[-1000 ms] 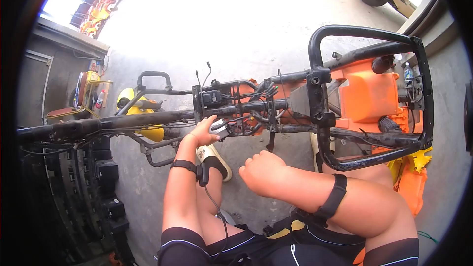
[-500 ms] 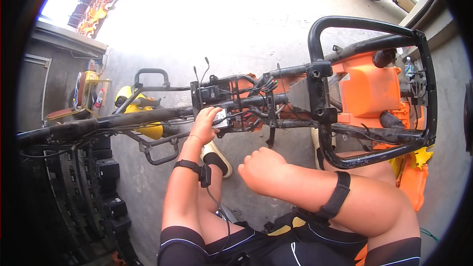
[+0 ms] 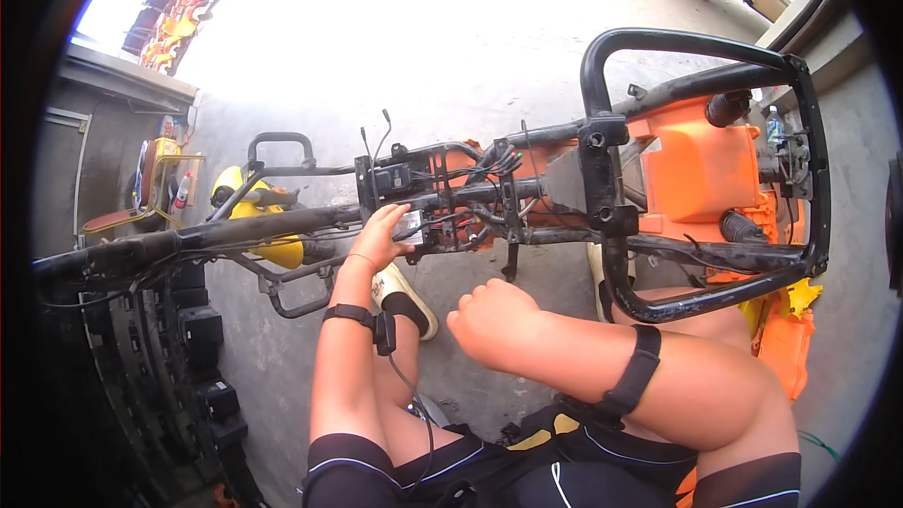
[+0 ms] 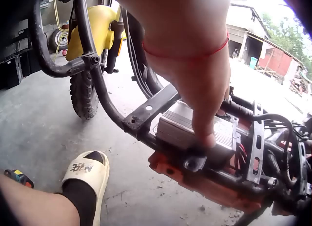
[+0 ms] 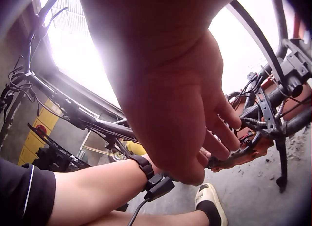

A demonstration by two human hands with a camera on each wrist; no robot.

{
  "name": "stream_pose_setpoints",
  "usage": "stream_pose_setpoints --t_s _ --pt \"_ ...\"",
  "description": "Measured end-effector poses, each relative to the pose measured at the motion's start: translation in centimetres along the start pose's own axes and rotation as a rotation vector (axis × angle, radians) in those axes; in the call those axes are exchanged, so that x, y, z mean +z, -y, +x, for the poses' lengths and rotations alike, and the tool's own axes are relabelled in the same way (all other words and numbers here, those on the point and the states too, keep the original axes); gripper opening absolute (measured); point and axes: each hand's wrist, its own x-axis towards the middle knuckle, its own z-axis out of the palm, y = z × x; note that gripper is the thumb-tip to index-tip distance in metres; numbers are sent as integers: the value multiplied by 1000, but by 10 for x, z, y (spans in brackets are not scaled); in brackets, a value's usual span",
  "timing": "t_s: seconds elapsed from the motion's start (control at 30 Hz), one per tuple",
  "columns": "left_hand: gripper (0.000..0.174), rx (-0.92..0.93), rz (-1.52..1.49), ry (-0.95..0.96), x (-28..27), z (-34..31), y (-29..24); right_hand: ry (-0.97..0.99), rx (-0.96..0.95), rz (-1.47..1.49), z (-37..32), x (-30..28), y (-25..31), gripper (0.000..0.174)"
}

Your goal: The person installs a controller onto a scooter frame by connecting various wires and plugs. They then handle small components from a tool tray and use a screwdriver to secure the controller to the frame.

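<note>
A silver finned controller box (image 4: 178,126) with wires at one end sits between crossbars of a black scooter frame (image 3: 320,216). My left hand (image 3: 378,237) holds this box from above. Its thumb (image 4: 208,138) lies on the top near the edge, while the other fingers are hidden behind the hand in the left wrist view. Black cables and connectors (image 3: 508,162) run along the frame to the right of the box. My right hand (image 3: 494,322) hangs in front of the frame with loosely curled fingers (image 5: 219,143) and nothing in them.
An orange plastic housing (image 3: 701,169) fills the frame's right end, under a black tubular loop (image 3: 588,75). A yellow fender (image 3: 246,212) is at the left. Dark stacked parts (image 3: 198,339) stand lower left. A kickstand (image 5: 282,167) hangs below the frame.
The controller box has gone from tilted to lying flatter between the crossbars, with my left hand staying on it. My right hand keeps almost the same pose.
</note>
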Motion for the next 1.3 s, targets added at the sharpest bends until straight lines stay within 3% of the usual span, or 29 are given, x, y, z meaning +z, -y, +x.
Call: stream_pose_setpoints --t_s 0.1,0.37,0.63,0.77,0.83,1.3 --pt "80 -47 100 83 -7 -2 5 -14 -4 -14 5 5 3 24" --pt "73 97 227 -83 1 -6 -1 10 -6 -10 2 4 2 24" --pt "72 61 189 -93 13 -13 12 -17 -26 -42 3 7 3 22" --pt "72 35 84 -202 25 -11 23 18 -8 -49 -1 6 2 24" --pt "72 3 35 -107 13 -5 17 32 5 -52 -3 5 -1 24" --pt "69 -55 142 -109 8 -9 6 7 -15 -82 13 9 9 23"
